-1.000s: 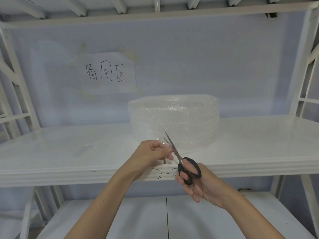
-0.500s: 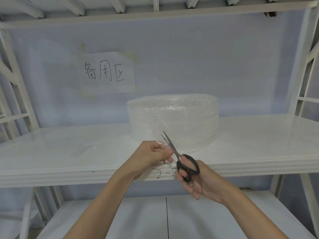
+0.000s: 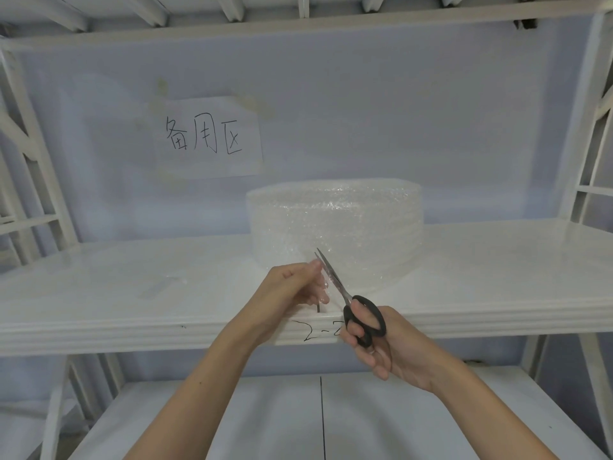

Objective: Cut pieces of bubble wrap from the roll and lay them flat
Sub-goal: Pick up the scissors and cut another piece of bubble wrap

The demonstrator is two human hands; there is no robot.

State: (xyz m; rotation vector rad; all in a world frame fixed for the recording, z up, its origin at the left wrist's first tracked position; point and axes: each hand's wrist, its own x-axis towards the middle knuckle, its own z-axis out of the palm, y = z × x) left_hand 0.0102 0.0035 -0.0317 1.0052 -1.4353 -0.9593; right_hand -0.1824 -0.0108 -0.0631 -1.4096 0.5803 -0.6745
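Note:
A clear roll of bubble wrap (image 3: 338, 227) stands on end on the white middle shelf (image 3: 132, 293). Its loose end reaches toward me, and my left hand (image 3: 292, 290) pinches that end just in front of the roll. My right hand (image 3: 381, 343) holds black-handled scissors (image 3: 361, 313). Their blades point up and left, nearly closed, right beside my left fingertips at the wrap's edge. A small flat clear strip (image 3: 159, 288) lies on the shelf to the left.
A paper sign with handwriting (image 3: 209, 137) is taped to the back wall. White rack uprights (image 3: 30, 134) flank both sides. A lower shelf (image 3: 298, 419) lies beneath my arms. "2-2" is written on the shelf's front edge (image 3: 315, 330).
The scissor blades have closed further and slid slightly up along the wrap's edge. My left hand keeps its pinch and has barely moved.

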